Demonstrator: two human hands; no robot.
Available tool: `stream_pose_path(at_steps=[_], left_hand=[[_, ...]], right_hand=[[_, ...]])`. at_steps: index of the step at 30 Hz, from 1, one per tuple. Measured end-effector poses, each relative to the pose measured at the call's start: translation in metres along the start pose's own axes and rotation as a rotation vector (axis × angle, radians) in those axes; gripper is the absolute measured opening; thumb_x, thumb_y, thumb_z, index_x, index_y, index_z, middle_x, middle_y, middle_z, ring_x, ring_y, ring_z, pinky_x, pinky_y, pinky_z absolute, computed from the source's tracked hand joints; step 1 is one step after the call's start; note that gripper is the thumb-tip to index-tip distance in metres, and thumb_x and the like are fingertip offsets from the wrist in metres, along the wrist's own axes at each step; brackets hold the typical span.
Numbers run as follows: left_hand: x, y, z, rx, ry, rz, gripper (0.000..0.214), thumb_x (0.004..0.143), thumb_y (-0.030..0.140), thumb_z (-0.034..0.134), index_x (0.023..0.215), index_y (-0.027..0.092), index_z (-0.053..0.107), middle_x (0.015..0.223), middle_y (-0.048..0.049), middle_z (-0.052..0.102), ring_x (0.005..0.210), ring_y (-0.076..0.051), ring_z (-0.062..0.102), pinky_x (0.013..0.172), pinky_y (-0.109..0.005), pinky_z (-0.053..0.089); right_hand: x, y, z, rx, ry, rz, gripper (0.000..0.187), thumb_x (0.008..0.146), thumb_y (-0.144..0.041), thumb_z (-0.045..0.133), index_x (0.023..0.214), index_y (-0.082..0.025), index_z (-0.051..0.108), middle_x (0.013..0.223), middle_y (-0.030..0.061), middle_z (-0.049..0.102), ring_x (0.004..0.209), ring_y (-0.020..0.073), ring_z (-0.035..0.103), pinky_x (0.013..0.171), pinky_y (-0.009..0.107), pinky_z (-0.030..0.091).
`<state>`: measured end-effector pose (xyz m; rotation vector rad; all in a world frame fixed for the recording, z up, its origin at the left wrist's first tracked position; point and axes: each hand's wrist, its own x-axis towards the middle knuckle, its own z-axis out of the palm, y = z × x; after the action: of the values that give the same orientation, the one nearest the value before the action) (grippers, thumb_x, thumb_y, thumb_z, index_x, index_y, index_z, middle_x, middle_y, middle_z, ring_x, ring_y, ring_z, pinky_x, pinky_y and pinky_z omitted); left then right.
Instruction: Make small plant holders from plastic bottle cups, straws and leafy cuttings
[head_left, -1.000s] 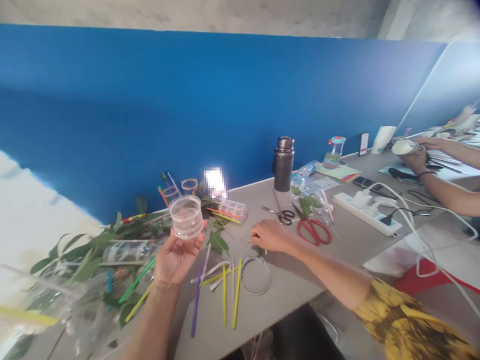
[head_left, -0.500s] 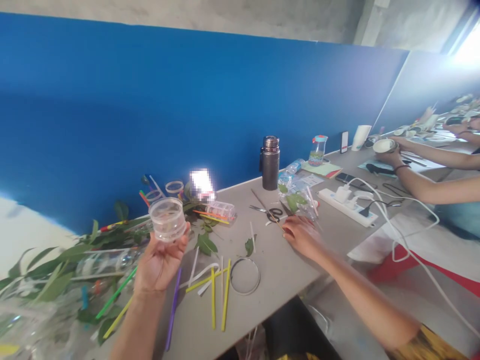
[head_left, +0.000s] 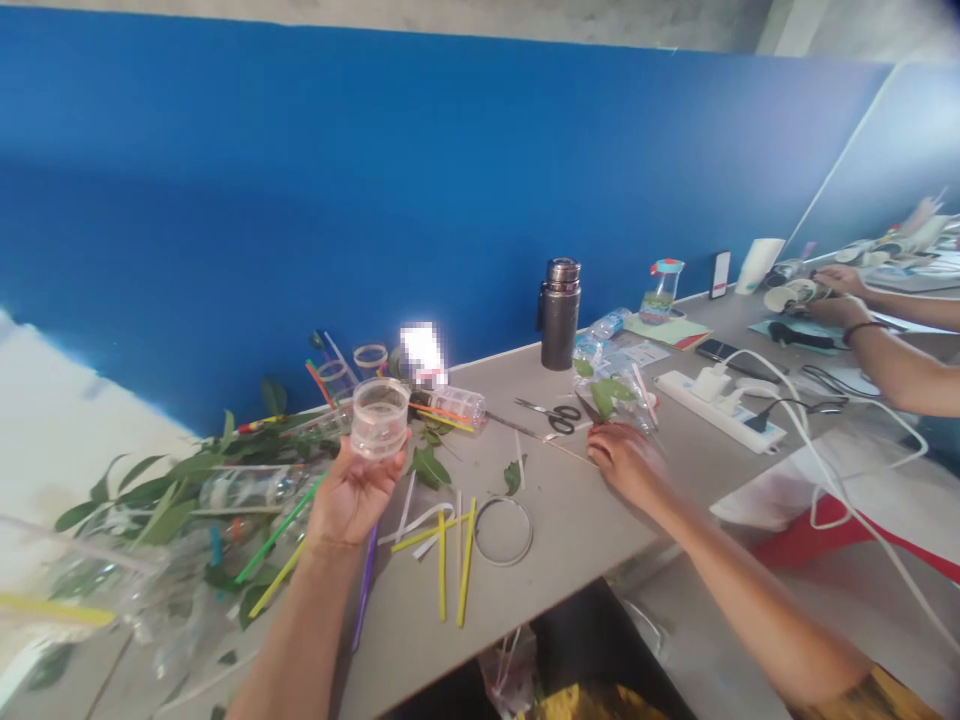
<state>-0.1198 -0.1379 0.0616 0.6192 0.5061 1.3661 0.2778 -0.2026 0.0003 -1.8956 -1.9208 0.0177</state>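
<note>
My left hand (head_left: 364,490) is raised over the table with its fingers around a clear plastic cup (head_left: 381,415), short, ridged and open at the top. My right hand (head_left: 626,460) rests low on the tabletop, fingers bent down. A dark pointed blade (head_left: 588,407) sticks out beside those fingers; its handle end is partly hidden. The near end of a thin brown stick (head_left: 525,429) reaches the fingertips, and whether they grip it is unclear. Black-handled scissors (head_left: 556,415) lie just beyond the stick. A wire ring (head_left: 504,531) and yellow straws (head_left: 465,565) lie between my hands.
Leafy twigs and plastic bottles (head_left: 247,487) crowd the left side. A dark thermos (head_left: 560,315) stands by the blue partition (head_left: 450,190). To the right are a white power strip (head_left: 716,410) with cables and another person's arms (head_left: 900,360) working on a cup-like object.
The brown stick has swung to lie flatter across the table beside my right hand. My view has shifted slightly left. The other person's hands have turned the object they hold.
</note>
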Motion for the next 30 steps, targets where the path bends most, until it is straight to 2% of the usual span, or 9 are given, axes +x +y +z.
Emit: stream_pose_path(at_steps=[5, 10, 13, 16, 20, 23, 27, 30], left_hand=[[-0.007, -0.014, 0.006, 0.095, 0.022, -0.031, 0.036, 0.092, 0.023, 0.068, 0.127, 0.013, 0.07, 0.113, -0.0154, 0.079, 0.1, -0.031, 0.077, 0.068, -0.035, 0.066], [-0.018, -0.037, 0.011, 0.211, -0.219, -0.235, 0.038, 0.091, 0.027, 0.072, 0.126, 0.013, 0.07, 0.114, -0.0138, 0.077, 0.092, -0.026, 0.076, 0.071, -0.035, 0.067], [-0.02, -0.049, 0.012, 0.22, -0.325, -0.303, 0.039, 0.095, 0.03, 0.067, 0.133, 0.017, 0.067, 0.122, -0.0117, 0.074, 0.1, -0.028, 0.076, 0.072, -0.033, 0.065], [-0.02, -0.055, 0.011, 0.212, -0.389, -0.353, 0.046, 0.09, 0.036, 0.075, 0.132, 0.02, 0.067, 0.119, -0.0137, 0.075, 0.098, -0.028, 0.076, 0.069, -0.034, 0.066], [-0.019, -0.057, 0.008, 0.209, -0.406, -0.344, 0.039, 0.089, 0.036, 0.076, 0.123, 0.016, 0.071, 0.117, -0.0148, 0.074, 0.098, -0.027, 0.074, 0.071, -0.034, 0.066], [-0.018, -0.057, 0.007, 0.184, -0.396, -0.332, 0.034, 0.091, 0.033, 0.073, 0.121, 0.017, 0.071, 0.121, -0.0134, 0.072, 0.099, -0.025, 0.074, 0.074, -0.034, 0.066], [-0.019, -0.056, 0.01, 0.141, -0.398, -0.334, 0.036, 0.091, 0.032, 0.07, 0.123, 0.015, 0.069, 0.119, -0.0147, 0.072, 0.099, -0.025, 0.073, 0.078, -0.037, 0.065], [-0.02, -0.053, 0.013, 0.107, -0.396, -0.325, 0.046, 0.081, 0.021, 0.07, 0.127, 0.015, 0.067, 0.119, -0.014, 0.072, 0.098, -0.025, 0.073, 0.084, -0.04, 0.064]], right_hand=[[0.006, 0.013, 0.004, -0.122, -0.012, 0.061, 0.026, 0.099, -0.027, 0.051, 0.096, -0.02, 0.075, 0.104, 0.0103, 0.077, 0.102, 0.0257, 0.069, 0.088, 0.034, 0.047], [0.01, 0.02, 0.01, -0.165, 0.022, 0.064, 0.028, 0.098, -0.031, 0.051, 0.098, -0.02, 0.076, 0.106, 0.0112, 0.078, 0.097, 0.0291, 0.071, 0.081, 0.038, 0.048], [0.012, 0.013, 0.009, -0.105, 0.079, 0.053, 0.029, 0.096, -0.036, 0.053, 0.103, -0.022, 0.077, 0.107, 0.0094, 0.078, 0.095, 0.0281, 0.072, 0.079, 0.037, 0.049], [0.017, 0.0, 0.004, -0.027, 0.044, 0.032, 0.028, 0.095, -0.039, 0.054, 0.1, -0.026, 0.078, 0.102, 0.0054, 0.08, 0.089, 0.0242, 0.073, 0.075, 0.034, 0.048], [0.026, -0.011, -0.003, -0.035, -0.004, 0.057, 0.028, 0.095, -0.04, 0.054, 0.098, -0.028, 0.079, 0.102, 0.0041, 0.081, 0.09, 0.0246, 0.074, 0.068, 0.032, 0.046], [0.025, -0.012, -0.002, -0.06, -0.03, 0.08, 0.027, 0.094, -0.041, 0.056, 0.095, -0.029, 0.08, 0.098, 0.0042, 0.081, 0.082, 0.0238, 0.074, 0.061, 0.031, 0.042], [0.014, -0.009, 0.009, -0.056, -0.029, 0.029, 0.028, 0.094, -0.043, 0.055, 0.09, -0.03, 0.079, 0.088, 0.0048, 0.081, 0.072, 0.0225, 0.072, 0.057, 0.031, 0.04], [0.004, -0.008, 0.018, -0.054, -0.025, 0.003, 0.03, 0.095, -0.045, 0.053, 0.093, -0.031, 0.079, 0.088, 0.004, 0.081, 0.074, 0.0245, 0.072, 0.058, 0.033, 0.04]])
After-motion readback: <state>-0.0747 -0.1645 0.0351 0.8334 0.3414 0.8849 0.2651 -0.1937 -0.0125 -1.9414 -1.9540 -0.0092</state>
